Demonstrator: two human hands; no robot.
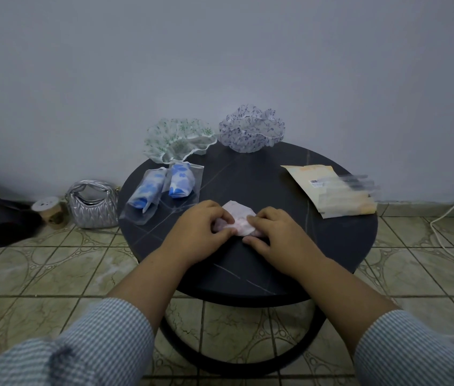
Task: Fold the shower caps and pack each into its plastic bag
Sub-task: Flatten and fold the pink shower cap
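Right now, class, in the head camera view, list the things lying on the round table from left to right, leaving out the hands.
Two clear plastic bags with rolled blue-flowered shower caps → green-flowered sheer shower cap → pink folded shower cap → purple-flowered ruffled shower cap → stack of empty plastic bags on a beige packet, all on the dark round table.
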